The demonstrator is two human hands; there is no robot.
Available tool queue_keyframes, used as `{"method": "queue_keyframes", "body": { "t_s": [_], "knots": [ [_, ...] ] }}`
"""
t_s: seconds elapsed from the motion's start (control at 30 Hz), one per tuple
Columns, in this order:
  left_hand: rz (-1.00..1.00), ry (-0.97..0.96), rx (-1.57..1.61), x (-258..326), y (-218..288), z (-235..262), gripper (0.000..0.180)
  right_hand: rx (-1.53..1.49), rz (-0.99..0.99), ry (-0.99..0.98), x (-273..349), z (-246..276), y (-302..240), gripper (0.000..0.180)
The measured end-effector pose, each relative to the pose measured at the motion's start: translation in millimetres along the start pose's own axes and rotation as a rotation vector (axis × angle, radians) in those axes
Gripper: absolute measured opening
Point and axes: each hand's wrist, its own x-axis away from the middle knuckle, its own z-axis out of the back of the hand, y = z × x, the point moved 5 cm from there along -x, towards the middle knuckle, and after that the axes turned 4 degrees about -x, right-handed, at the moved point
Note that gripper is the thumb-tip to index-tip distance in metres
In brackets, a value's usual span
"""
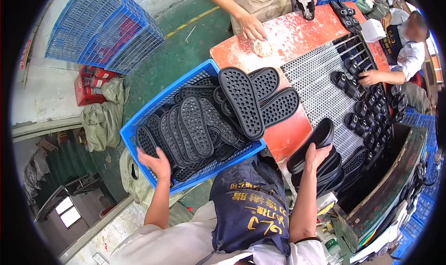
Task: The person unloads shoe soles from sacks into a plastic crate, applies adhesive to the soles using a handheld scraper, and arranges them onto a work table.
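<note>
Over the near left rim of a blue plastic crate [183, 89], my left hand [156, 163] is open with its fingers apart. Just beyond it lies a black shoe sole [146, 138], one of several soles with round hollows that fill the crate. A few more soles [241, 100] rest across the crate's right side and the red table. My right hand [318, 156] is closed on the edge of a black shoe sole [310, 144], tilted above a stack of soles [327, 176] at the table's near edge. Some of its fingers are hidden.
The red table [232, 49] leads to a perforated metal belt [309, 81] carrying black sandals [367, 111]. One person's hand [252, 28] is beside a round pale object [263, 48]; another person's hand [370, 77] touches sandals. Blue crates [107, 32] stand far left.
</note>
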Motion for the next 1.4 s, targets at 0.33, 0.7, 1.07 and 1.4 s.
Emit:
{"method": "queue_keyframes", "body": {
  "t_s": [0.33,0.7,1.07,1.4],
  "knots": [
    [-0.573,-0.556,0.525,16,283,-81,0.081,-0.051,0.149,-0.875,-35,-167,-105,0.060],
    [-0.704,-0.628,0.410,51,296,-86,0.084,0.540,0.156,0.163,33,15,-31,0.065],
    [-1.015,-0.719,0.798,124,337,-15,0.088,0.606,-0.218,-0.076,33,77,85,0.077],
    [-0.632,-0.853,0.965,81,329,14,0.066,-0.017,0.419,-0.304,93,89,-65,0.063]
  ]
}}
